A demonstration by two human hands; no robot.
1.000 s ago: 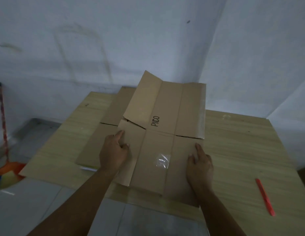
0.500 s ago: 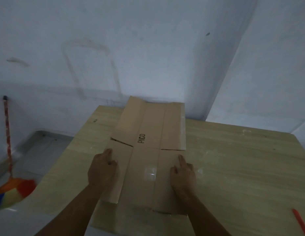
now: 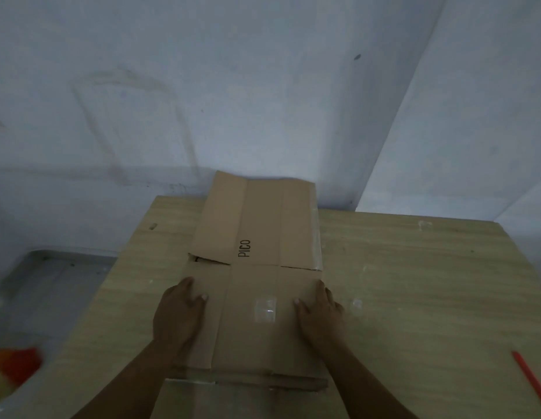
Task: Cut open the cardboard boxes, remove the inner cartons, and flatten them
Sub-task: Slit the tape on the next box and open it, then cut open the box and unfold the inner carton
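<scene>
A flattened brown cardboard box (image 3: 257, 237) marked PICO lies on the wooden table (image 3: 414, 282), its far end reaching the wall. A patch of clear tape (image 3: 265, 309) sits on its near half. My left hand (image 3: 178, 313) presses on the box's near left flap, fingers forward. My right hand (image 3: 322, 313) presses flat on the near right part. More flattened cardboard (image 3: 248, 381) peeks out beneath the near edge.
A red cutter or pen (image 3: 532, 379) lies on the table at the far right edge of view. Grey walls meet in a corner behind the table. A colourful broom head (image 3: 12, 370) sits on the floor at lower left.
The flattened box has slid forward toward the wall under both hands. The raised left flap has been pressed down flatter. The view has tilted upward.
</scene>
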